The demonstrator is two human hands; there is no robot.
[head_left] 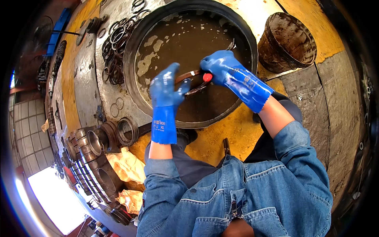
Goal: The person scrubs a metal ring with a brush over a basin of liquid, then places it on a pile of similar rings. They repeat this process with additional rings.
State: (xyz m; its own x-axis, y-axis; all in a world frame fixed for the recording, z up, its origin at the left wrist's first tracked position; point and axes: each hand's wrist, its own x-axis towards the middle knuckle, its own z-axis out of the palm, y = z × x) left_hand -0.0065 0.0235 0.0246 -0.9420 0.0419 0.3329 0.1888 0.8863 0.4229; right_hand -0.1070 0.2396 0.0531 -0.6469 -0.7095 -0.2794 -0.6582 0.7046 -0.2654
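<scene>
Head view, apparent ring (pixel 185 75), hands (pixel 218 65) inside tub rim (pixel 129 63)

over a round basin (pixel 129 67) of murky liquid, the right hand (pixel 220 68) grips a dark ring (pixel 184 76). the left hand (pixel 166 89), blue-gloved too, has thumb and fingers parted beside it.

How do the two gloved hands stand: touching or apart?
Apart. The head view shows a gap between the left hand and the right hand, with murky brown liquid visible between them.
</scene>
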